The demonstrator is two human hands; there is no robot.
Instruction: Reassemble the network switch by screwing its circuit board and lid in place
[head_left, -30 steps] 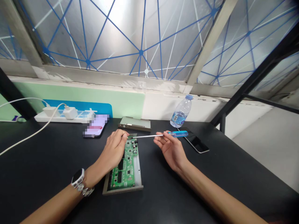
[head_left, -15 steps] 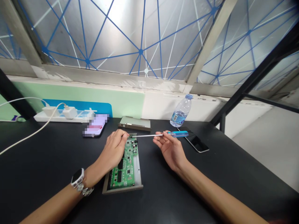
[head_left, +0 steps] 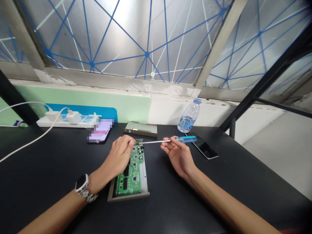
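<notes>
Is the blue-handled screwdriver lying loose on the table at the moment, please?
No, the right hand holds the screwdriver off the table, its tip at the circuit board.

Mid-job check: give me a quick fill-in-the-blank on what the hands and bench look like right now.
1. The right hand holds a screwdriver with a ____ handle.
2. The left hand rests on the far end of the ____ circuit board.
3. The water bottle stands ____ on the table.
4. The screwdriver's tip points toward the ____ hand.
Missing words: blue, green, upright, left.
</notes>
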